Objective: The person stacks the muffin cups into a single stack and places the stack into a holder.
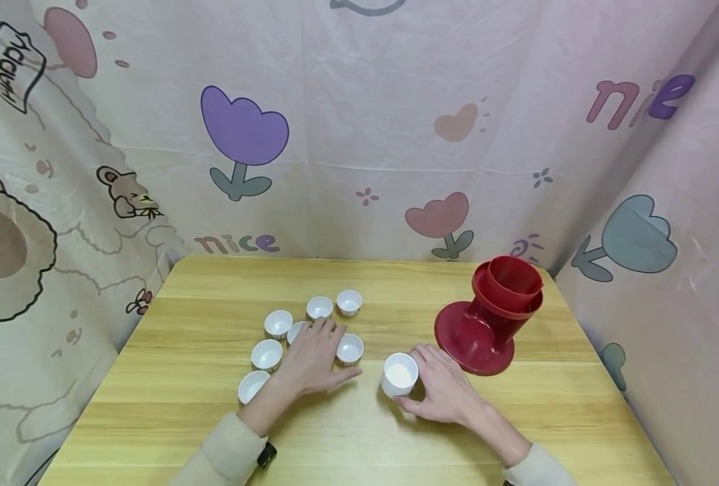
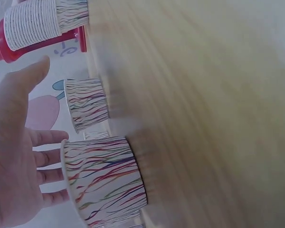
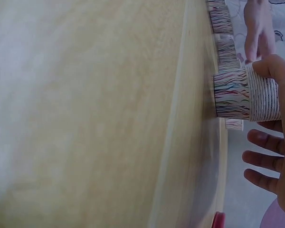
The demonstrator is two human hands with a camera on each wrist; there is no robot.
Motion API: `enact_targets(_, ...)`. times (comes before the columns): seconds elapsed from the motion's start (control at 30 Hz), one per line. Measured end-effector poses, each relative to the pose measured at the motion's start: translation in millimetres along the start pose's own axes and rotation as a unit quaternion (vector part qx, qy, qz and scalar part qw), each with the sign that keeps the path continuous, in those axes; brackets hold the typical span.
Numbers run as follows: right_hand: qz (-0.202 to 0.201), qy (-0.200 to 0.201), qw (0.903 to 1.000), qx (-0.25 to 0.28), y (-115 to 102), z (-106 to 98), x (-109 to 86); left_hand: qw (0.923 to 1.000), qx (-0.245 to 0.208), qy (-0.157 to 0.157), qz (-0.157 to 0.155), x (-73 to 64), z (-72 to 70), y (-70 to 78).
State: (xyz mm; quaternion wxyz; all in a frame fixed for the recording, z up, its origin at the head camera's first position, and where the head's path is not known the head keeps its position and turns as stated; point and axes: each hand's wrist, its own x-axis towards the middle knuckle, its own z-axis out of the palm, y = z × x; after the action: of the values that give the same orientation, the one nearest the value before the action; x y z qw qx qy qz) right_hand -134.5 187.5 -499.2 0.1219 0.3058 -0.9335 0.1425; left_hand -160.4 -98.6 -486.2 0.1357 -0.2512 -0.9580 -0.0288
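Observation:
My right hand (image 1: 444,389) holds a stack of nested white paper cups (image 1: 399,378), thumb on the near side and fingers on the far side. In the right wrist view the stack (image 3: 232,95) stands upright on the table, its piled rims beside the thumb. My left hand (image 1: 312,359) hovers palm down over several single paper cups, fingers extended and thumb spread. It partly hides one white cup (image 1: 296,331); another paper cup (image 1: 350,349) stands between its fingers and thumb. In the left wrist view a cup with coloured wavy lines (image 2: 104,180) overlaps the fingertips.
More single cups stand upright around the left hand, among them a front-left cup (image 1: 252,387) and a back cup (image 1: 350,302). A dark red plastic holder (image 1: 474,337) with a wide round base stands at the right. Behind the wooden table (image 1: 183,432) hangs a printed curtain (image 1: 347,121).

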Motion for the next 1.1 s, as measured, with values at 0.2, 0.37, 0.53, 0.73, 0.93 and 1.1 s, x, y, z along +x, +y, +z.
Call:
enact_targets(0.2, 0.001, -0.002, 1.0000, 0.000, 0.9, 0.9, -0.5, 0.9998, 0.013, -0.013, -0.002, 3.8, 4.1, -0.5)
enact_targets(0.37, 0.001, 0.000, 1.0000, 0.001, 1.1, 1.1, -0.4, 0.9997, 0.020, -0.011, 0.000, 6.3, 5.6, -0.1)
enact_targets(0.53, 0.000, -0.004, 1.0000, 0.000, 1.5, 1.0, 0.0, 0.9995, 0.030, -0.012, 0.004, 7.6, 5.6, 0.0)
enact_targets(0.73, 0.004, -0.007, 1.0000, 0.004, 1.4, 1.2, 0.2, 0.9994, 0.032, -0.013, 0.005, 7.7, 5.1, -0.3)
enact_targets(0.93, 0.009, -0.011, 0.9999, 0.001, 2.0, 1.3, 0.1, 0.9996, 0.024, -0.016, -0.005, 7.6, 5.4, -0.7)
enact_targets(1.1, 0.015, -0.014, 0.9998, 0.005, 2.1, 1.2, 0.3, 0.9996, 0.025, -0.009, -0.007, 7.5, 4.0, -0.8)
